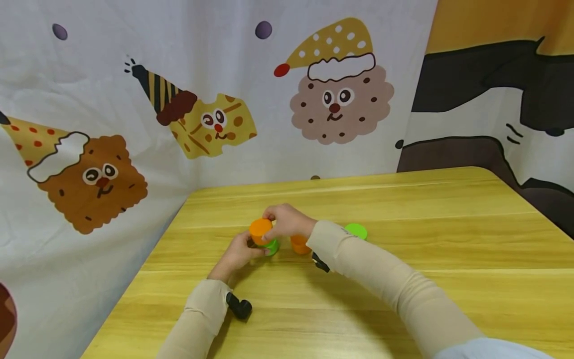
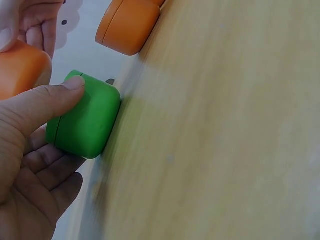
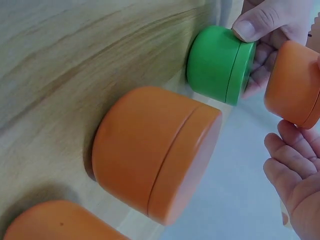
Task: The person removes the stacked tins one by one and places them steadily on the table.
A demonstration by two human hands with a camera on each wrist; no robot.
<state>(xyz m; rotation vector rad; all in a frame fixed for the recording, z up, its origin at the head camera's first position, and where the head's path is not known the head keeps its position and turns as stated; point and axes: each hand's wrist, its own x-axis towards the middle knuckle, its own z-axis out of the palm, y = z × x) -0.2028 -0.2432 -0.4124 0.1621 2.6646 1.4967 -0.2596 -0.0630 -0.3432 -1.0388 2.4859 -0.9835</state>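
My left hand point(image 1: 238, 255) pinches a small round green tub point(image 2: 87, 117) on the wooden table, thumb on one side and fingers on the other. Just above it, my right hand point(image 1: 289, 222) grips an orange tub point(image 1: 261, 229) by its sides. In the right wrist view this orange tub point(image 3: 292, 82) is apart from the table and close to the green tub's lid point(image 3: 241, 74). Another lidded orange tub point(image 3: 150, 155) stands on the table, partly under the right wrist in the head view.
A further orange tub point(image 3: 60, 224) shows at the right wrist view's lower edge. Beyond the right sleeve lies a bright green round top point(image 1: 356, 231); what is under it is hidden. A cartoon-printed curtain point(image 1: 269, 164) hangs behind the table point(image 1: 403, 199).
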